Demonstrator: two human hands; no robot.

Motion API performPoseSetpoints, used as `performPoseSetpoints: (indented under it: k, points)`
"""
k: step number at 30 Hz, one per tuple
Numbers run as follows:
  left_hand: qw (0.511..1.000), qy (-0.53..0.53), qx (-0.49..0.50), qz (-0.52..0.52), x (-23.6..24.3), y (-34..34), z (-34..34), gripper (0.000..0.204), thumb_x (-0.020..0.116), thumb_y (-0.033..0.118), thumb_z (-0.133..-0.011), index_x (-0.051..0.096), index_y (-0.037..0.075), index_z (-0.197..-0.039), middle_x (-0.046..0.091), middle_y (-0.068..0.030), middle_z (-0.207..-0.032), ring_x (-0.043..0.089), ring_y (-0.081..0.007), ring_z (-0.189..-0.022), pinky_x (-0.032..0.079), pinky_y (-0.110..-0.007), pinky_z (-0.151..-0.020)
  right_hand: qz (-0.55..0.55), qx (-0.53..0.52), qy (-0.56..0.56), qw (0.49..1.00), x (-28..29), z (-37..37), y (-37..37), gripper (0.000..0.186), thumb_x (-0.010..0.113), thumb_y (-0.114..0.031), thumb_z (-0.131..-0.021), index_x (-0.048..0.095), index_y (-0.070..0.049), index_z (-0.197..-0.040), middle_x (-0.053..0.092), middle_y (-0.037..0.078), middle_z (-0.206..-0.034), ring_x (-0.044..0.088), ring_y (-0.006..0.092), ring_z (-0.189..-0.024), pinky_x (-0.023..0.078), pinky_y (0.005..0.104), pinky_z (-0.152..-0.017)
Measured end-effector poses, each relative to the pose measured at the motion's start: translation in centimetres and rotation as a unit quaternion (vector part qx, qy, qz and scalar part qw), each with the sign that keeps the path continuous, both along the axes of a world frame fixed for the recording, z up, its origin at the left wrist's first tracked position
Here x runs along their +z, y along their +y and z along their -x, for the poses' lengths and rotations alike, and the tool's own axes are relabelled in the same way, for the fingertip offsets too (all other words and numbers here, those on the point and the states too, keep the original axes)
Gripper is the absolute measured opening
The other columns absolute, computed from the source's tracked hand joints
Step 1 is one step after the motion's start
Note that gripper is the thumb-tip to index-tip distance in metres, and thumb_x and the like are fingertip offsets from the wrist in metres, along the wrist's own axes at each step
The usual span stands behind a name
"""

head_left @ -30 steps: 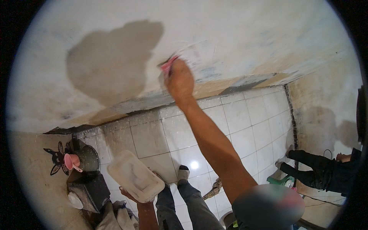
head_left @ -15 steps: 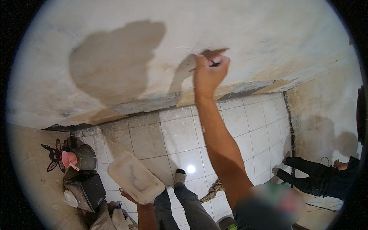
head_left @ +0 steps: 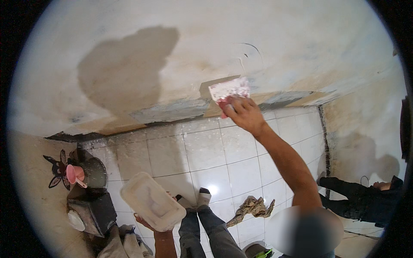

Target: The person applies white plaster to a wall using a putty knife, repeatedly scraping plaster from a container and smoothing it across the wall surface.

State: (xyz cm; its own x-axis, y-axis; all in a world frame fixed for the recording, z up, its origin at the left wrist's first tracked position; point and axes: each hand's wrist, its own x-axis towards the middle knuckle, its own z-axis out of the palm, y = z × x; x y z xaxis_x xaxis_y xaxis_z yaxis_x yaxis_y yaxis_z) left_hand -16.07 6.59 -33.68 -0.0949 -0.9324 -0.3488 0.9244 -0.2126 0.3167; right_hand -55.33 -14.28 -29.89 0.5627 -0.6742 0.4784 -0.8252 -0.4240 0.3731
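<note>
My right hand [head_left: 245,112] grips a red-handled putty scraper [head_left: 229,87], its pale blade coated with white, lumpy paste, close against the lower part of the stained white wall [head_left: 275,26]. Just above the blade, thin curved marks show on the wall's surface. My left hand [head_left: 144,220] holds a shallow beige plastic tray [head_left: 132,189] low at the bottom left, with some whitish residue inside it. My fingers are partly hidden beneath the tray.
A pink dipper [head_left: 75,174], dark bucket [head_left: 97,170], black box [head_left: 91,208] and sacks [head_left: 114,245] are at left. A crumpled patterned cloth [head_left: 254,208] lies on the tiled floor [head_left: 204,146]. At right, a person in dark clothes [head_left: 361,200] is near the side wall.
My right hand moved right and upward, then down toward the wall's base; the scraper's coated blade now faces the camera. The tray stays nearly in place.
</note>
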Motion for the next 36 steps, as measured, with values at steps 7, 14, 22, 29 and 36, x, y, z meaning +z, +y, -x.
performPoseSetpoints:
  k: [7, 14, 22, 29, 36]
  points:
    - [0.998, 0.057, 0.029, -0.025, 1.8, -1.1, 0.4, 0.105, 0.064, 0.071, -0.068, 0.027, 0.010, -0.144, 0.048, -0.0310, -0.124, 0.052, -0.0491, -0.110, 0.043, -0.063, -0.093, 0.119, 0.033, 0.087, 0.989, 11.6, 0.3, -0.3, 0.020, 0.067, -0.022, -0.075, 0.052, -0.019, -0.088, 0.055, 0.000, -0.091, 0.054, 0.0167, -0.084, 0.045, 0.0303, -0.069]
    - [0.999, 0.001, -0.003, -0.033, 1.7, -0.8, 2.4, 0.105, 0.065, 0.072, -0.065, 0.029, 0.011, -0.143, 0.049, -0.0282, -0.121, 0.054, -0.0463, -0.103, 0.048, -0.062, -0.085, 0.173, 0.108, 0.112, 0.973, 12.4, 0.7, -3.6, 0.023, 0.072, -0.022, -0.074, 0.051, -0.019, -0.082, 0.048, -0.001, -0.081, 0.049, 0.0127, -0.069, 0.040, 0.0264, -0.060]
    - [0.995, 0.075, -0.027, 0.053, -1.5, 0.2, 8.4, 0.102, 0.067, 0.070, -0.065, 0.031, 0.014, -0.142, 0.048, -0.0287, -0.118, 0.052, -0.0464, -0.104, 0.047, -0.067, -0.082, 0.155, 0.056, 0.150, 0.975, -1.3, 10.4, -7.2, 0.013, 0.064, -0.023, -0.084, 0.052, -0.019, -0.088, 0.051, 0.000, -0.090, 0.051, 0.0139, -0.077, 0.043, 0.0292, -0.065]
    - [0.996, 0.091, -0.007, 0.004, -6.8, 3.1, 10.9, 0.099, 0.065, 0.069, -0.067, 0.031, 0.016, -0.143, 0.048, -0.0293, -0.120, 0.052, -0.0464, -0.105, 0.047, -0.064, -0.084, 0.034, 0.054, 0.098, 0.993, -4.8, 13.9, 0.3, 0.024, 0.069, -0.025, -0.074, 0.055, -0.015, -0.091, 0.054, 0.004, -0.090, 0.055, 0.0182, -0.075, 0.046, 0.0314, -0.064]
    - [0.997, 0.023, 0.066, -0.040, -5.8, 4.0, 12.7, 0.097, 0.065, 0.070, -0.065, 0.035, 0.016, -0.141, 0.052, -0.0251, -0.121, 0.054, -0.0448, -0.104, 0.048, -0.059, -0.086, 0.239, 0.085, -0.080, 0.964, 12.2, 5.5, -2.8, 0.022, 0.071, -0.001, -0.072, 0.063, -0.010, -0.090, 0.062, 0.011, -0.095, 0.057, 0.0227, -0.068, 0.048, 0.0331, -0.054]
